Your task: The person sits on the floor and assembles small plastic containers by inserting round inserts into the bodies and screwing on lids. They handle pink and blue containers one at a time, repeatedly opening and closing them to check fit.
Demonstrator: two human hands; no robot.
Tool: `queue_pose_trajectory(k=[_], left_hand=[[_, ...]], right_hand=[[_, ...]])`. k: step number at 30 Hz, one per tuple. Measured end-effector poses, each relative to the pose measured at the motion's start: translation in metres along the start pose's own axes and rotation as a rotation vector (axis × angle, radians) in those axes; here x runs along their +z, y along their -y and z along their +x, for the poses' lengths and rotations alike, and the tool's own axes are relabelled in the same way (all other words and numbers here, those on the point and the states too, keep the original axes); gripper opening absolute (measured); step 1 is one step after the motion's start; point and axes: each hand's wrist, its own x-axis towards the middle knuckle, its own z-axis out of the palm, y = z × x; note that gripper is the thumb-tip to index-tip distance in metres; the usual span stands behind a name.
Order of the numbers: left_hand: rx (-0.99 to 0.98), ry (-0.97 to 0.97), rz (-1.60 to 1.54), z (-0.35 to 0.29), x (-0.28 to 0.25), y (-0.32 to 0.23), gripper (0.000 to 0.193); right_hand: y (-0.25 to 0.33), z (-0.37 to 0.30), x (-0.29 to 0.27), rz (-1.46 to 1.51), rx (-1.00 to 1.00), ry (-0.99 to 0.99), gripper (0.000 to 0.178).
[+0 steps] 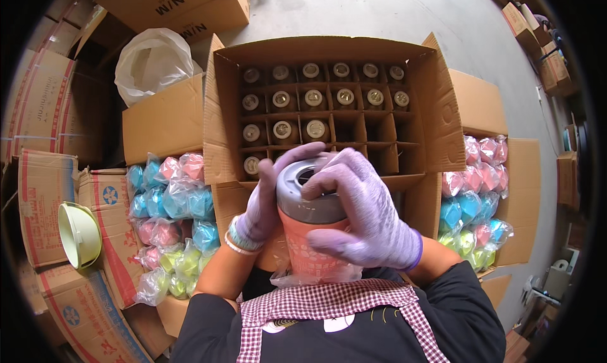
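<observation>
An open cardboard carton [215, 120] stands on the far side of the person, divided by thin board into square cells; round-topped vessels [313, 98] fill its two far rows and part of the third, while cells farther right are bare. The hands hide much of the nearest row. Cartons to left and right hold faceted pieces [165, 203] in blue, pink and lime, each wrapped in crinkled clear plastic. On the left, a smooth pale-green bucket [74, 235] sits among printed boxes [47, 205]; farther off, a translucent plastic liner [155, 66] gapes open, near a large carton [180, 9] on the smooth grey floor [354, 15].

Before the person's checked apron [329, 298] is a coral container [298, 240] with a grey collar, round and tapering, loose film bunched at its base. The left hand [264, 199], in a lilac knit glove, curls closely round the collar's left side. The right hand [367, 214] arches over the top, thumb spread along the coral wall; whether it grips or only touches, I cannot tell.
</observation>
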Motion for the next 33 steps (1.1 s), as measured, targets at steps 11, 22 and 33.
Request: queue_pose_trajectory(k=[11, 22, 33], left_hand=[[0.303, -0.26, 0.332, 0.0, -0.003, -0.004, 0.097], [0.432, -0.168, 0.787, -0.039, 0.028, -0.002, 0.088], [0.609, -0.269, 0.932, -0.041, 0.012, -0.002, 0.088]], right_hand=[[-0.071, -0.014, 0.0, 0.167, -0.026, -0.199, 0.093], [-0.087, -0.029, 0.0, 0.073, 0.107, 0.054, 0.085], [-0.07, -0.045, -0.004, 0.04, 0.268, -0.124, 0.093]])
